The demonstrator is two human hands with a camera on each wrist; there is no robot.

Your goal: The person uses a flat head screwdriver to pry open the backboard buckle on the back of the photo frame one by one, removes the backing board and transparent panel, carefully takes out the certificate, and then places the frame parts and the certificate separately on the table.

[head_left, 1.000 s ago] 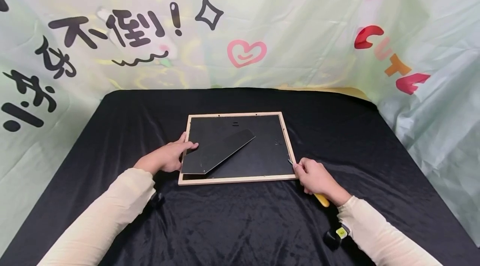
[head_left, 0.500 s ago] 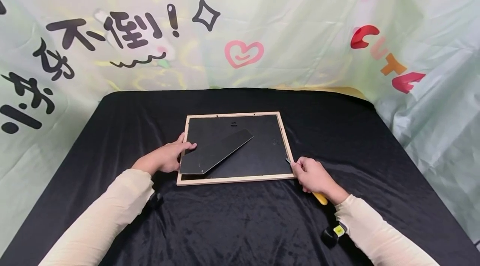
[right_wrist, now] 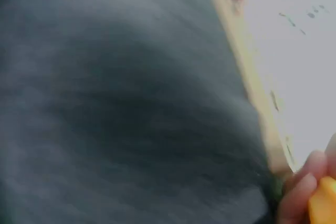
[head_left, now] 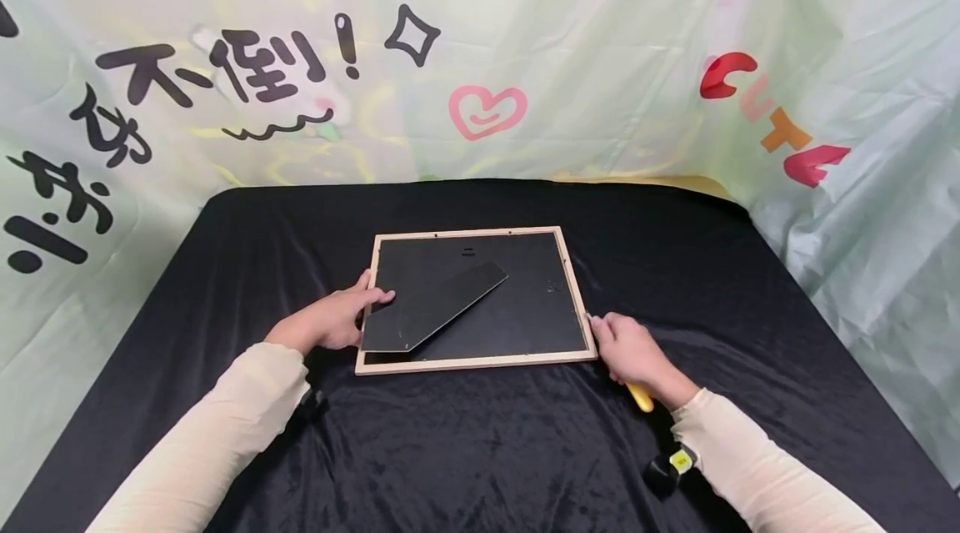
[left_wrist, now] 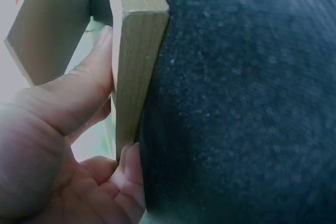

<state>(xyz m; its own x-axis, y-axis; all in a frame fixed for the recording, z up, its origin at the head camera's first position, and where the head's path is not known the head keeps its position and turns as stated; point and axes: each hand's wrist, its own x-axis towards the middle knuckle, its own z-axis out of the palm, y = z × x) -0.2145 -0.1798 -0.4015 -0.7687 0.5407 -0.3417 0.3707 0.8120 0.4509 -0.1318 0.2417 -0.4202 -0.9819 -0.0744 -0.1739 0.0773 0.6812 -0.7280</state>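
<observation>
A picture frame of pale wood lies face down on the table, its black backing board upward. The black easel stand on the board is tilted up at its near left end. My left hand grips the frame's left side, thumb over the top and fingers beneath, as the left wrist view also shows at the wooden edge. My right hand holds a tool with a yellow handle beside the frame's lower right side. Its thin metal tip sits by the wood; the fingers hide much of the tool.
Black cloth covers the table. A pale printed curtain hangs behind it and along both sides. A small black device with a yellow-green label is at the right wrist. The right wrist view is blurred.
The tool's tip has drawn back from over the backing board's lower right edge to the frame's outer right side. My left hand stays on the left side.
</observation>
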